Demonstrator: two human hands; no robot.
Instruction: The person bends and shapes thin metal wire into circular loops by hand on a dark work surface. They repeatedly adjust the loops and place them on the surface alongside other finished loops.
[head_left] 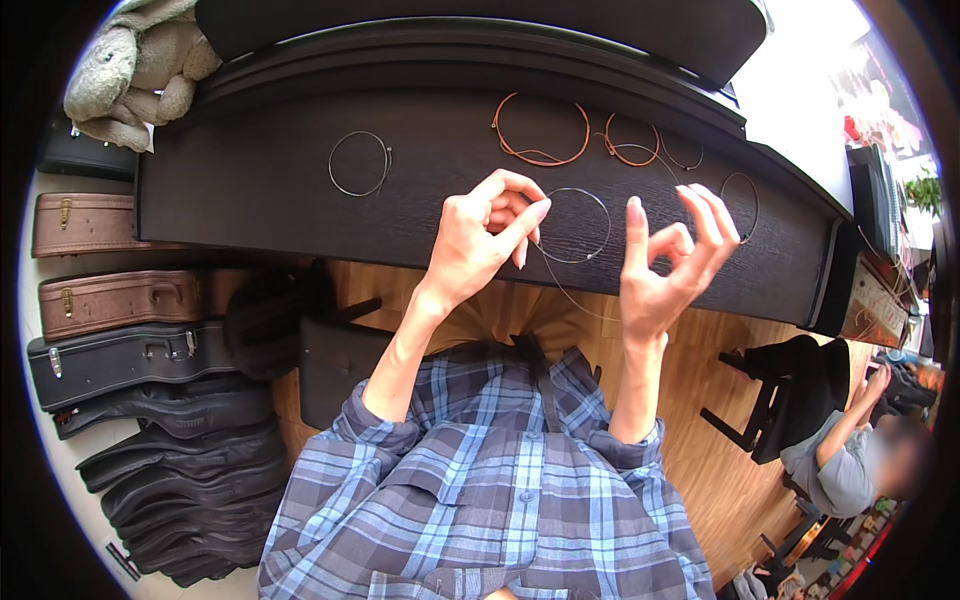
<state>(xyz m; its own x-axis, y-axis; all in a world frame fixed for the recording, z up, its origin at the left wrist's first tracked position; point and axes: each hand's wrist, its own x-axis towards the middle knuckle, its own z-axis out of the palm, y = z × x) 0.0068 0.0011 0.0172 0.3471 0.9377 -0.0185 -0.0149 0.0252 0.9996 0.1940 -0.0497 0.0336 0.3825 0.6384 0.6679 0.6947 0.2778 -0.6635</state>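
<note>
My left hand [485,235], thumb and fingers pinched, holds a thin silvery coiled instrument string [609,220] by its left side. The ring reaches out rightward from the pinch, above the front part of a black wood-grained top [270,200]. A loose strand trails from that hand, curving down toward my right wrist. My right hand [675,260] is raised to the right of the ring, with its thumb and fingers spread. No object shows between them; whether the strand touches this hand I cannot tell.
Beyond my hands lie two copper-coloured string coils [588,137] and a thin coil [701,160]. A silvery coil [331,165] lies left, a dark coil [757,210] right. Instrument cases [130,305] are stacked at left; a plush toy [120,75] sits far left. A person [840,460] sits at right.
</note>
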